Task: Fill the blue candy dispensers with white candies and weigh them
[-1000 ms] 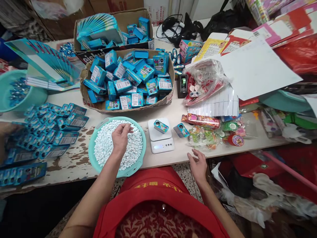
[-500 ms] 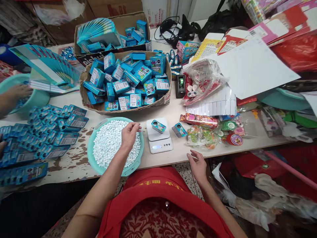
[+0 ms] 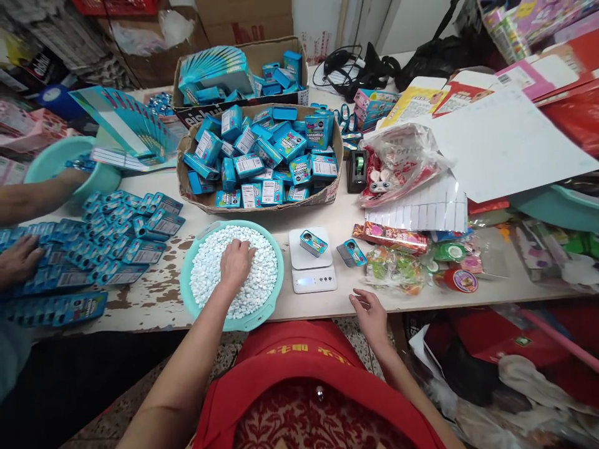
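Small blue boxes (image 3: 128, 246) are massed on the surface (image 3: 279, 310) at 9 o'clock of the mint basin (image 3: 246, 323); a co-worker's hand (image 3: 22, 259) is rested upon them. The basin is filled with white pieces (image 3: 206, 268), onto which the left hand (image 3: 236, 262) is lowered, fingers bent; whether a piece is pinched cannot be told. At 12 o'clock, a carton (image 3: 326, 196) is filled with boxes. At 3 o'clock, one box is carried by the scale (image 3: 314, 280); another is placed just beside. Between 4 and 5 o'clock of the scale, the right hand (image 3: 370, 315) is held, fingers loosely spread.

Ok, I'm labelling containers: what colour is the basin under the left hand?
The basin is light turquoise; see the head view.
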